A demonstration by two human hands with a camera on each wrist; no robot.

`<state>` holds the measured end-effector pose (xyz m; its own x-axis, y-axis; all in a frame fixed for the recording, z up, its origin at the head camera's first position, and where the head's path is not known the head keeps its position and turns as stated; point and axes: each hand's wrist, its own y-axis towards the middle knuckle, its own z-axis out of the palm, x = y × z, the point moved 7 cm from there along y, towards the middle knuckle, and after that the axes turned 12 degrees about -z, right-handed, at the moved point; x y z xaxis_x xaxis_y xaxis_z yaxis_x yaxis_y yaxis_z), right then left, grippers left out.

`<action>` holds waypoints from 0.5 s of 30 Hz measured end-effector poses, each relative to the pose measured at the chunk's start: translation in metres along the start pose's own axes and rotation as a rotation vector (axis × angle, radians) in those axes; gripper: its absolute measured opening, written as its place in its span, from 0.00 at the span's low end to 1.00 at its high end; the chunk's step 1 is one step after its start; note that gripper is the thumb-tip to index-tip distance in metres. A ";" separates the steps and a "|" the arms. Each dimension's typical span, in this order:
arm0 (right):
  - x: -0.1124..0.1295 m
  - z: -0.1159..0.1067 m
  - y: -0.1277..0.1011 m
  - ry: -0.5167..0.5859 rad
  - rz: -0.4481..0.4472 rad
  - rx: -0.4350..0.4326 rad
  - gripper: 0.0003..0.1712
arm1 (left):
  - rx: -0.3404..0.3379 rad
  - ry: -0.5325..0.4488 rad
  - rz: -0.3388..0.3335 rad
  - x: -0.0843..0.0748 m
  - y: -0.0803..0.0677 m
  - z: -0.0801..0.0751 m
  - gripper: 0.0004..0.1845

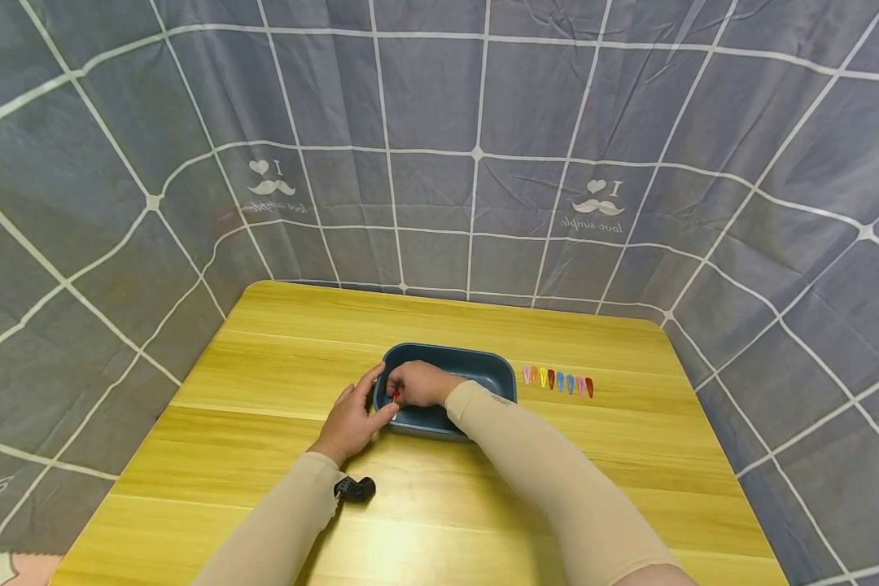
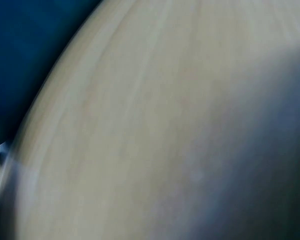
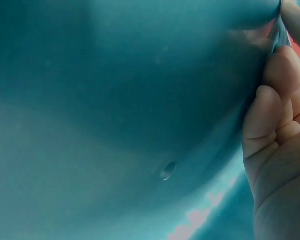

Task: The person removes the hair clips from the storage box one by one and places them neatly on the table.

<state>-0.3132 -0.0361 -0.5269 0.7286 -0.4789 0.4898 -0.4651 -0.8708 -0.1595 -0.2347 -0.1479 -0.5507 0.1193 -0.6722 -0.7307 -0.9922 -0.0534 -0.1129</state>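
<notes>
In the head view, a dark teal rectangular plastic basin [image 1: 483,366] sits near the middle of a yellow wooden table [image 1: 278,358], with grey cloth printed in a white grid [image 1: 425,146] hung behind and to both sides. The right hand [image 1: 419,384] is over the basin's near left corner, fingers curled, pinching a small red hair clip [image 1: 395,396] at the rim. The left hand [image 1: 352,423] lies just outside that same corner, fingers straight and relaxed, thumb and forefinger touching the basin's wall close to the red clip. Right of the basin, a row of small coloured hair clips [image 1: 558,382] lies on the table, just beside it but apart. A small black object [image 1: 356,488] rests on the table by the left forearm's beige sleeve [image 1: 278,521]. The left wrist view is blurred: pale tabletop [image 2: 140,125] with the basin's blue edge [image 2: 25,55] in the upper left corner; the hand itself is out of sight. The right wrist view shows the basin's teal inner surface [image 3: 115,100] close up, with curled fingers [image 3: 277,115] at the right edge and a hint of red between the fingertips.
</notes>
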 end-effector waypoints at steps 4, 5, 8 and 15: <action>-0.001 0.000 -0.001 0.011 0.007 0.001 0.02 | 0.004 -0.004 -0.005 0.001 -0.001 0.000 0.42; -0.002 0.000 -0.001 0.010 0.007 0.001 0.02 | 0.004 -0.004 -0.005 0.001 -0.001 0.000 0.42; -0.002 -0.001 -0.001 0.004 0.006 -0.007 0.02 | 0.001 -0.004 0.002 0.000 -0.001 0.000 0.42; -0.003 -0.003 -0.001 -0.028 -0.006 -0.004 0.03 | -0.011 -0.007 0.016 -0.001 -0.001 -0.001 0.42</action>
<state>-0.3161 -0.0336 -0.5256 0.7452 -0.4763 0.4666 -0.4626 -0.8733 -0.1526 -0.2338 -0.1479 -0.5495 0.1034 -0.6677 -0.7373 -0.9943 -0.0504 -0.0937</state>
